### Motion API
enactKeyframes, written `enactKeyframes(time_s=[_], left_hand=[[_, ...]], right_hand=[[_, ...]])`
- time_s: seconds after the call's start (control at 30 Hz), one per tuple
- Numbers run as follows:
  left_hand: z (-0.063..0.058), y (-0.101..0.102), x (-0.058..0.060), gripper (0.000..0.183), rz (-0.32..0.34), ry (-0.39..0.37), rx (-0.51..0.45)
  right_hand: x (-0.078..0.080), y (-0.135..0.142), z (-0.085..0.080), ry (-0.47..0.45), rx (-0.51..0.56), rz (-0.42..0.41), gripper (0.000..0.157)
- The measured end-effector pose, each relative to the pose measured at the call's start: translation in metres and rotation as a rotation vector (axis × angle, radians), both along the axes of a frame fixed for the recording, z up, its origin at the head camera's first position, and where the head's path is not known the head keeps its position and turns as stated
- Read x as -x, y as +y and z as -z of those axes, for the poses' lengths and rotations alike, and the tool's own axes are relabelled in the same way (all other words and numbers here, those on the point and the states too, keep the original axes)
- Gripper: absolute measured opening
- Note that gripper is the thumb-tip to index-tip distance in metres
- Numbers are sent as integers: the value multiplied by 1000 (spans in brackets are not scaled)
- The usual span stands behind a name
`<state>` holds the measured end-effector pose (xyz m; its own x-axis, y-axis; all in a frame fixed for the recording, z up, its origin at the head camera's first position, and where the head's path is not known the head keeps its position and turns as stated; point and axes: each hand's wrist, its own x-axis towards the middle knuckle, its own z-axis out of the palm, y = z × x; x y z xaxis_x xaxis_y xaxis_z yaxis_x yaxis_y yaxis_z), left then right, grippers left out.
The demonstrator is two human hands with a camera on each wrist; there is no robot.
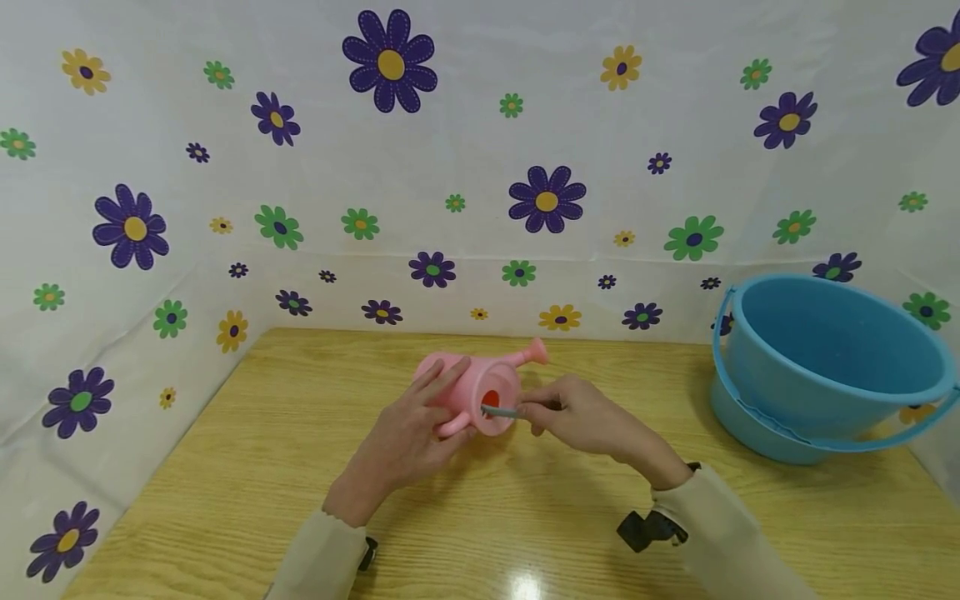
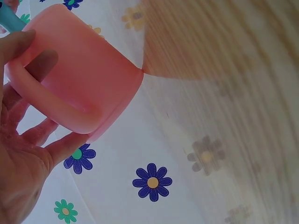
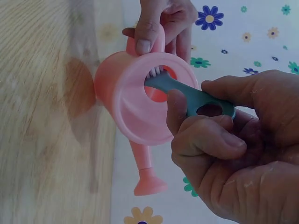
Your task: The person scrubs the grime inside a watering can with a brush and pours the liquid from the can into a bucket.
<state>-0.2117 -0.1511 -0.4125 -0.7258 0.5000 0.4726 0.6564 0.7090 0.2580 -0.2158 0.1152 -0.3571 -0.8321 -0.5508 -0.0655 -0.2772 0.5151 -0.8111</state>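
Note:
A pink toy watering can (image 1: 463,385) lies tipped on its side on the table, its round opening facing right and its spout (image 3: 146,179) pointing away from me. My left hand (image 1: 401,437) grips it by the handle (image 2: 51,105), the thumb hooked through and the fingers spread along the body. Between thumb and fingers, my right hand (image 1: 588,415) pinches a teal brush (image 3: 198,95) by its handle, which has a hole in it. The white bristles (image 3: 155,71) of the brush show inside the can's opening, near a red-orange patch.
On the right of the wooden table (image 1: 247,442) stands a large blue bucket (image 1: 780,375) with its handle hanging down the front. A white sheet (image 1: 465,142) printed with purple, green and yellow flowers covers the back and the sides.

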Motion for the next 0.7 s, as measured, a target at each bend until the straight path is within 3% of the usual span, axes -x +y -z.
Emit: enactKeyframes(time_s=[0.17, 0.43, 0.7], left_hand=[[1, 0, -1, 44, -2, -11, -19], [1, -1, 0, 47, -5, -27, -30], [2, -1, 1, 47, 19, 16, -40]], right_hand=[[0, 2, 2, -97, 43, 37, 28], [1, -4, 13, -294, 227, 67, 30], [3, -18, 23, -329, 285, 102, 29]])
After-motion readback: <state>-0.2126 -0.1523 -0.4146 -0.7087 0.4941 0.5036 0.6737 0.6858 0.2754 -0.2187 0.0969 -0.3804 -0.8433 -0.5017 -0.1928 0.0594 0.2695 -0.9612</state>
